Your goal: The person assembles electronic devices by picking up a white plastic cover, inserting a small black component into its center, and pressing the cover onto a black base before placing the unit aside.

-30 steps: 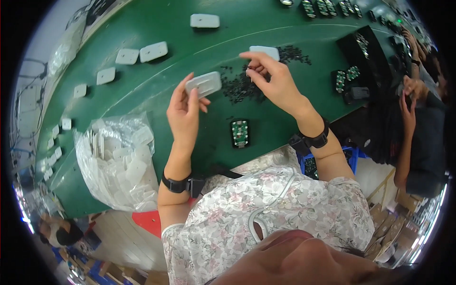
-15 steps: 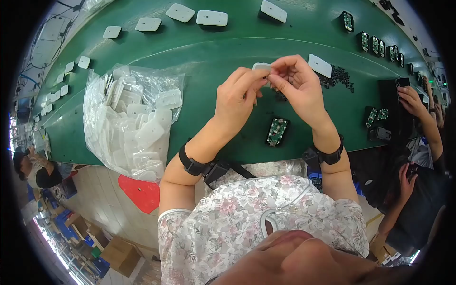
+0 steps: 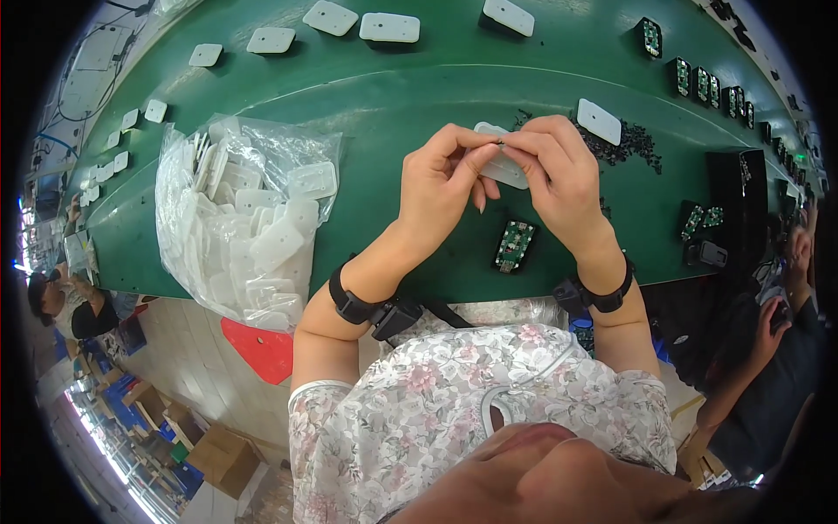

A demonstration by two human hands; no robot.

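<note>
My left hand (image 3: 441,179) and my right hand (image 3: 561,179) meet over the table, fingertips pinched together. Between them shows a tiny black part (image 3: 500,142), too small to make out exactly. Just beneath the fingers is a white plastic cover (image 3: 508,171), partly hidden; I cannot tell whether it rests on the table or is touched. Nearer to me lies a green circuit board in a black housing (image 3: 514,244). Beyond my right hand, another white cover (image 3: 599,121) sits beside a scattered pile of small black parts (image 3: 633,144).
A clear bag of white covers (image 3: 253,231) stands on the green table (image 3: 375,113) at left. White-topped units (image 3: 389,28) line the far side. Boards in black housings (image 3: 683,77) stand far right. A black box (image 3: 736,188) is near a co-worker's arm (image 3: 742,375).
My hands have come closer together and slightly lower, showing more of the white cover beneath. My right fingers have closed in to the left ones. A co-worker's hand has left the black box.
</note>
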